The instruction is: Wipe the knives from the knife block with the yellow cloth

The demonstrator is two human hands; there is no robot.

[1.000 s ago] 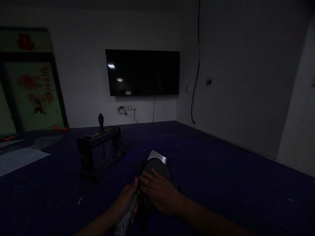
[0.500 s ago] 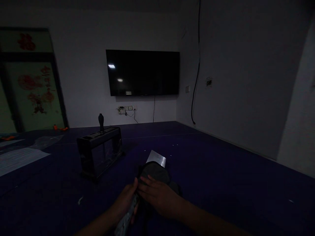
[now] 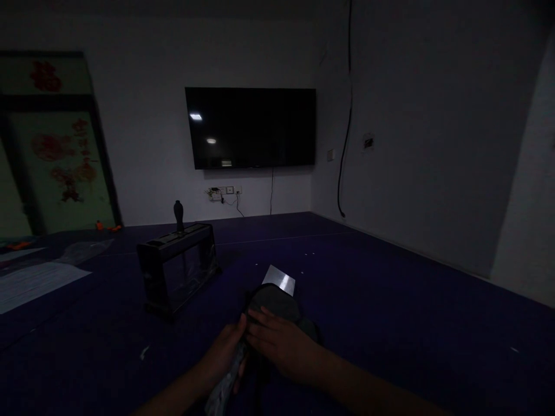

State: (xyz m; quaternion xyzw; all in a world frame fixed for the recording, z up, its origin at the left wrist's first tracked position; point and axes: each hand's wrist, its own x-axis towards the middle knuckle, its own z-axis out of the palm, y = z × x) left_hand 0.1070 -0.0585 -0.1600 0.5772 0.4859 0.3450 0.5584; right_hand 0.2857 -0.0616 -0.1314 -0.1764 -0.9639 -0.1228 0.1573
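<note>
Head, hands (image 3: pixel 281 348) on soft cloth (image 3: pixel 277 299), shiny knife (image 3: pixel 281 279)

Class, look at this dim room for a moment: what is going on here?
A person works at a dark blue surface. Their left hand grips a knife handle, while the right hand lies flat on a dark cloth draped over the blade, whose bright squared end pokes out beyond it. To the left stands a knife block with one block handle upright in it. A dark screen hangs on the far wall.
</note>
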